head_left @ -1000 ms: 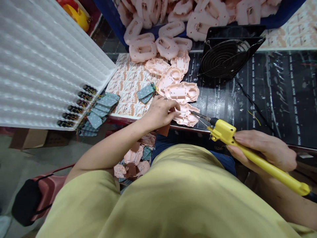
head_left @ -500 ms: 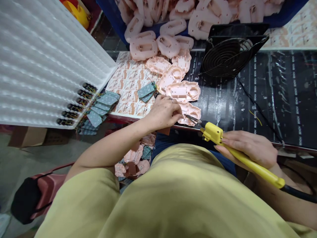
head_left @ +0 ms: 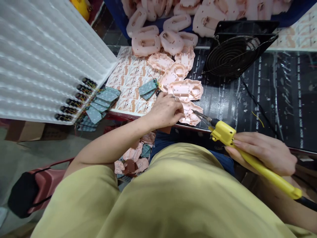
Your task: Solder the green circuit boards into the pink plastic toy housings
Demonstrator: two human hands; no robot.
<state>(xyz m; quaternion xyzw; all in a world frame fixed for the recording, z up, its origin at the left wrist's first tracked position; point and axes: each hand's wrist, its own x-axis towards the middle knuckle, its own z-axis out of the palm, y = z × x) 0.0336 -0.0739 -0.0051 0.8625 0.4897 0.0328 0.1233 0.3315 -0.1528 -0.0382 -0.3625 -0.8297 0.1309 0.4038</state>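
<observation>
The left hand (head_left: 166,110) rests at the near edge of the dark surface (head_left: 272,96). Its fingers are bent and close together, and their tips touch a pink piece (head_left: 192,115) made of plastic that lies flat there. I cannot tell if the fingers pinch anything small. There is a ring on one finger. The right hand (head_left: 262,152) is closed tight around the yellow tool (head_left: 250,160), a long hot iron with a black cord at its back end. The tool's thin metal tip (head_left: 198,114) points left and sits just beside the pink piece, very near the left fingertips. Whether the tip touches the piece is too small to see. Just behind that piece lies a bigger pink shell (head_left: 185,90), and more pink shells (head_left: 170,43) spill toward it from a blue bin (head_left: 116,13) at the back. A black fan (head_left: 232,56) leans at the back of the surface, to the right of the shells. Two small green boards (head_left: 148,88) lie on a printed sheet (head_left: 128,82) near the left hand. A big white tray (head_left: 49,56) tilts over the left side, and more green boards (head_left: 102,100) with wires lie at its low corner. Below the surface, by the left arm, sits a little heap of pink and brown bits (head_left: 133,158). A red stool (head_left: 47,185) stands low on the left.
</observation>
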